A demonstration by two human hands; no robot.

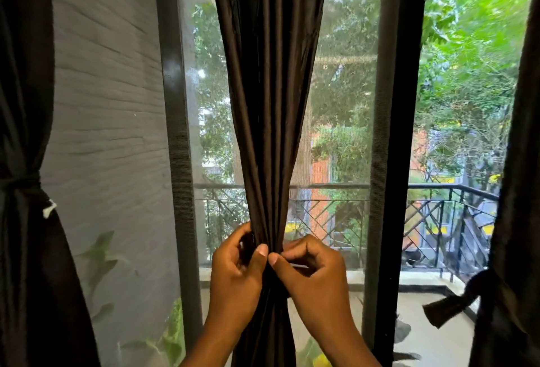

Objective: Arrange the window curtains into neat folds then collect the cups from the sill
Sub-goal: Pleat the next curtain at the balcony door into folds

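A dark brown middle curtain (268,89) hangs in front of the window, gathered into narrow folds that pinch together at waist height. My left hand (233,273) grips the gathered bundle from the left, thumb pressed on its front. My right hand (312,273) curls round it from the right, its thumb meeting the left thumb at the pinch. A tie around the bundle is hidden by the fingers, if there is one. No cups or sill show in this view.
A dark curtain at the left edge (26,162) is tied back with a band. Another tied curtain (508,249) hangs at the right edge. Dark window frame posts (175,133) (397,133) stand either side. A balcony railing (438,209) and trees lie outside.
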